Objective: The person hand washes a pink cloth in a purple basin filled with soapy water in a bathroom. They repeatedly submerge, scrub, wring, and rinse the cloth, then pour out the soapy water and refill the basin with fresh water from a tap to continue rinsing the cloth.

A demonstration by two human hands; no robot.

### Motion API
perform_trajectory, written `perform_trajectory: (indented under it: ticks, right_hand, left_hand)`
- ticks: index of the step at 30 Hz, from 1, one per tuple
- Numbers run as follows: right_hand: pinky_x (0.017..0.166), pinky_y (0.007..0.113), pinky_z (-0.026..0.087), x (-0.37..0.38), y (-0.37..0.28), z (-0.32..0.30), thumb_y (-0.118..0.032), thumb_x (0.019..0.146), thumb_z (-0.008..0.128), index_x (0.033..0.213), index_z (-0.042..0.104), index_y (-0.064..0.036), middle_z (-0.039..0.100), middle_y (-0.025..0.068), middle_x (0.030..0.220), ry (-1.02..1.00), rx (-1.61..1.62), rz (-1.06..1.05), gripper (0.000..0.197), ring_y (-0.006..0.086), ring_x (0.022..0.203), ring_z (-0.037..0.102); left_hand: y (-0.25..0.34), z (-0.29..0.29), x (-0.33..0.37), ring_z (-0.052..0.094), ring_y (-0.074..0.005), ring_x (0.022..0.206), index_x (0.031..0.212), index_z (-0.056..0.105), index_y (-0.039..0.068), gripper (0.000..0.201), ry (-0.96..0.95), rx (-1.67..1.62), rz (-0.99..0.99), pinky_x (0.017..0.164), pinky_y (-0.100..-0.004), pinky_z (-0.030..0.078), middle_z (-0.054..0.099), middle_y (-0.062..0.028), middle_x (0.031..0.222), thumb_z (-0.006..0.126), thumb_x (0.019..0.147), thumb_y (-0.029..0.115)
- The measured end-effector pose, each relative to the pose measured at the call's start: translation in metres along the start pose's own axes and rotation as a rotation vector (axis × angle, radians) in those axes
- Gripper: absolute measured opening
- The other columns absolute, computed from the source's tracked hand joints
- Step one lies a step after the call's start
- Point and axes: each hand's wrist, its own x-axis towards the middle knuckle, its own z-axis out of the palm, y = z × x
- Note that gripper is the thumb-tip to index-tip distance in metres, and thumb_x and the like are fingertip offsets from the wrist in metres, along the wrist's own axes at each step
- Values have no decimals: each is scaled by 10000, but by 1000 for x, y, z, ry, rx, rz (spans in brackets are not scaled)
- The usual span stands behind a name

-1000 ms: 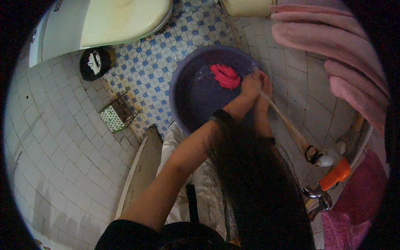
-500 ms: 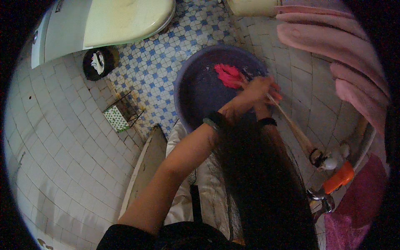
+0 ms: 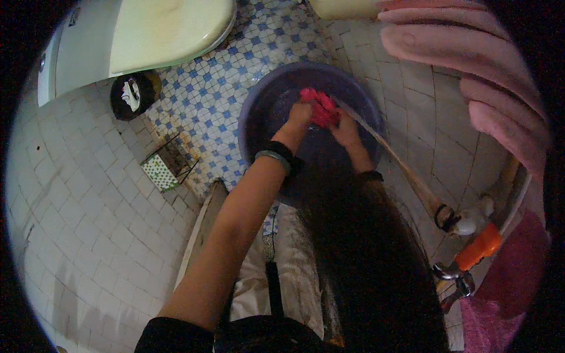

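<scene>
Gripping opposite sides of the pink cloth (image 3: 322,107), left hand (image 3: 301,113) and right hand (image 3: 345,129) close on bunched folds — likely soft, limp, slippery if wet — the surest hold.

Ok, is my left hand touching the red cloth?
Touching. The head view shows your left hand meeting the red cloth at its left edge, with no gap.

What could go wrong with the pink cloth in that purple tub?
The long dark hair hangs over the near edge of the purple basin, so it might dip in.

The left hand and right hand both hold the pink cloth; if the grip slips, it could drop back into the basin.

Any splash over the rim could make the blue-and-white tiled floor slippery.
</scene>
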Motion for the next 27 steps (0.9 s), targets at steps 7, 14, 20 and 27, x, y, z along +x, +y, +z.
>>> perform_trajectory:
  ticks: [7, 14, 20, 27]
  right_hand:
    - [1075, 442, 425, 13, -20, 24, -101, 832, 685, 1326, 558, -74, 551, 198, 1378, -20, -220, 44, 512, 374, 1287, 515]
    - [985, 469, 492, 22, -12, 31, -240, 831, 724, 1235, 595, -50, 652, 212, 1223, -36, -264, 372, 465, 426, 1146, 607]
    - [934, 440, 519, 15, 7, 28, -252, 792, 785, 1124, 662, -39, 701, 186, 1111, -149, -266, 376, 413, 357, 1054, 671]
    - [919, 305, 497, -23, -33, -32, -190, 860, 757, 1257, 626, -40, 672, 23, 1090, 90, 400, 73, 444, 157, 1049, 611]
  left_hand:
    - [-4, -27, -23, 628, -277, 1093, 1262, 629, 16, 444, 186, 273, -335, 923, -388, 491, 666, -139, 1210, 533, 938, 303]
    - [27, -23, -44, 651, -267, 984, 1243, 642, 32, 410, 205, 268, -259, 816, -379, 514, 690, -124, 1121, 537, 941, 288]
    - [36, -41, -41, 571, -247, 1046, 1323, 604, 147, 392, 63, 349, -353, 802, -449, 471, 610, -58, 1270, 538, 982, 329]
    - [29, 1, -51, 590, -229, 1150, 1369, 552, 80, 531, -188, -13, -229, 993, -380, 476, 607, -75, 1306, 497, 1012, 469]
